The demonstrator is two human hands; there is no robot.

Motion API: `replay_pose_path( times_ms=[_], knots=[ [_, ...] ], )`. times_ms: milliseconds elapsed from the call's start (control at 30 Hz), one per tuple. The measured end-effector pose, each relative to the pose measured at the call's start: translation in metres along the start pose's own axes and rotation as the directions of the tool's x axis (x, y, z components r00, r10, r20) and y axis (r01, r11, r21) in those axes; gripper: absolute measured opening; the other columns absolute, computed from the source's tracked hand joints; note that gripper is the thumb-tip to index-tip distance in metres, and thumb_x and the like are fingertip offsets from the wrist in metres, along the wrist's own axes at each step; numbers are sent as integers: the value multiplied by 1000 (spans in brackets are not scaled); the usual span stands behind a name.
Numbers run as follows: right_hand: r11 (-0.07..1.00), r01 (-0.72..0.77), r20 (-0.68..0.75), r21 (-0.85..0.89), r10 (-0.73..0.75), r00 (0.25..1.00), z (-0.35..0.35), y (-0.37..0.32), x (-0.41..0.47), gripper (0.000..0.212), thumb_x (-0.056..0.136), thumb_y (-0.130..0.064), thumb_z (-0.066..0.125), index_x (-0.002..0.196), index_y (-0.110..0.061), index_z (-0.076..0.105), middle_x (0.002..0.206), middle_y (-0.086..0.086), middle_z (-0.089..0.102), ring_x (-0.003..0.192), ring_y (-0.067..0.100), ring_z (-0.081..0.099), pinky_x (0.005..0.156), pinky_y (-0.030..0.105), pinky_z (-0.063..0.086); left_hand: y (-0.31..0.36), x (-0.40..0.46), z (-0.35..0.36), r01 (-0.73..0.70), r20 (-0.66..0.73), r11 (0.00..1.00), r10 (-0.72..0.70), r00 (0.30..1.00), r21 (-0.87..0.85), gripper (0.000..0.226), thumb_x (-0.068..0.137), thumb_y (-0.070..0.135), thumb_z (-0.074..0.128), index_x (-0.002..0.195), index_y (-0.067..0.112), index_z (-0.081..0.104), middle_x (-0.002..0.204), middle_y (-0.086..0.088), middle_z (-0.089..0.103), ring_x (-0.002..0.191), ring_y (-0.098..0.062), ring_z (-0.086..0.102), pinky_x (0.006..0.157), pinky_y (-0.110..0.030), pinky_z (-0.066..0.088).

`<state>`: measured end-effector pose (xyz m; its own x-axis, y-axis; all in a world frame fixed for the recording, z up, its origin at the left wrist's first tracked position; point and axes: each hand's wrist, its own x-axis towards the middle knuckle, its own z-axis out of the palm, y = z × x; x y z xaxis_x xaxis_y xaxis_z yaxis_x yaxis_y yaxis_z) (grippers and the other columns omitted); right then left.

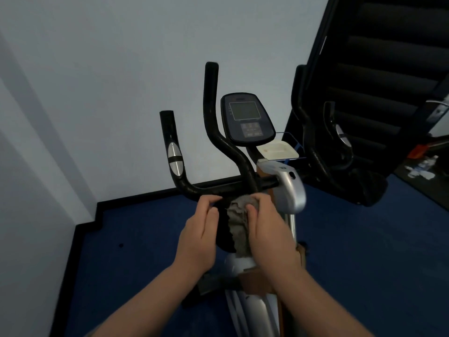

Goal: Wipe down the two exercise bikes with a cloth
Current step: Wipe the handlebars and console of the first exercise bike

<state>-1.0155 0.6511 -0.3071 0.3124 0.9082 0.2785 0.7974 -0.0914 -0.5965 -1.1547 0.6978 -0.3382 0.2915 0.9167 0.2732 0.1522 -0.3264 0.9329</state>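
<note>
**Cloth held at the bike's handlebar**

A grey cloth (pixel 239 224) is gripped by both hands just below the handlebar (pixel 218 188) of the bike (pixel 290 190). The left hand (pixel 201 235) is pinched on its dark edge; the right hand (pixel 266 229) is curled round it. A console (pixel 246 119) is seen above, blue floor (pixel 136 239) below.

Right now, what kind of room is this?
Likely a small home or building gym: an exercise bike with a console, blue floor, and a second dark machine to the right.
</note>
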Motion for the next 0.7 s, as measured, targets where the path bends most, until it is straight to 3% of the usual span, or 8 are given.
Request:
replay_pose_path(
  times_ms=[167, 233, 333, 367, 433, 533, 600, 700],
  knots=[
    [903, 145, 142, -404, -95, 985, -5, -15, 43, 24, 105, -35, 23, 104, -17, 38, 84, 2, 62, 67, 26, 54, 57, 35, 34, 0, 1, -4, -22, 44, 999, 20, 999, 24, 29, 99, 41, 30, 114, 35, 54, 84, -5, 65, 76, -31, 62, 68, -58, 49],
    [932, 80, 54, -354, -65, 996, 0, -16, 42, 23, 105, -35, 26, 105, -18, 42, 86, 1, 64, 68, 24, 57, 57, 35, 39, 2, -1, -2, -8, 14, 1000, 8, 1000, -6, 28, 100, 39, 30, 113, 34, 55, 86, 0, 66, 79, -27, 62, 72, -56, 49],
    [994, -38, -67, 101, 45, 997, 2, -8, -1, 17, 100, -38, 38, 114, -31, 46, 97, -14, 59, 87, 11, 61, 73, 36, 51, 4, -3, 0, 23, 3, 998, -23, 1000, -58, 26, 99, 38, 32, 110, 36, 55, 90, 4, 66, 83, -20, 63, 73, -47, 51],
    [987, -20, -56, 158, 30, 998, -1, -5, -11, 24, 99, -38, 40, 122, -33, 45, 103, -16, 56, 92, 8, 60, 78, 36, 52, 4, -2, -1, 34, 17, 997, -32, 999, -69, 26, 99, 39, 32, 110, 36, 55, 91, 5, 66, 83, -18, 63, 73, -44, 52],
    [993, 75, 27, 87, -78, 997, -10, 5, -10, 26, 99, -38, 41, 125, -30, 42, 105, -12, 57, 91, 13, 61, 76, 37, 52, 5, -1, -2, 51, 52, 993, -45, 998, -107, 27, 99, 38, 32, 111, 35, 56, 94, 8, 66, 87, -13, 63, 74, -34, 54],
    [961, 243, 155, -131, -222, 963, -30, 7, 17, 12, 100, -38, 42, 106, -28, 40, 86, -12, 56, 76, 16, 61, 64, 37, 49, 7, -1, 0, 58, 75, 975, -43, 996, -214, 33, 99, 34, 32, 116, 25, 59, 104, 8, 68, 100, -10, 63, 83, -20, 50],
    [917, 328, 111, -227, -310, 944, -36, 2, 29, 13, 98, -39, 46, 103, -27, 42, 81, -13, 55, 75, 13, 60, 61, 33, 46, 7, -1, 4, 57, 68, 964, -41, 997, -259, 34, 102, 30, 32, 119, 21, 60, 109, 8, 67, 107, -10, 61, 88, -17, 47],
    [928, 323, -76, -185, -342, 937, -30, -3, 29, 16, 93, -35, 59, 102, -22, 53, 83, -5, 62, 75, 15, 59, 61, 33, 49, 5, -4, 8, 50, 44, 949, -38, 998, -311, 35, 106, 22, 30, 123, 17, 60, 114, 7, 67, 113, -10, 59, 91, -15, 45]
  ],
)
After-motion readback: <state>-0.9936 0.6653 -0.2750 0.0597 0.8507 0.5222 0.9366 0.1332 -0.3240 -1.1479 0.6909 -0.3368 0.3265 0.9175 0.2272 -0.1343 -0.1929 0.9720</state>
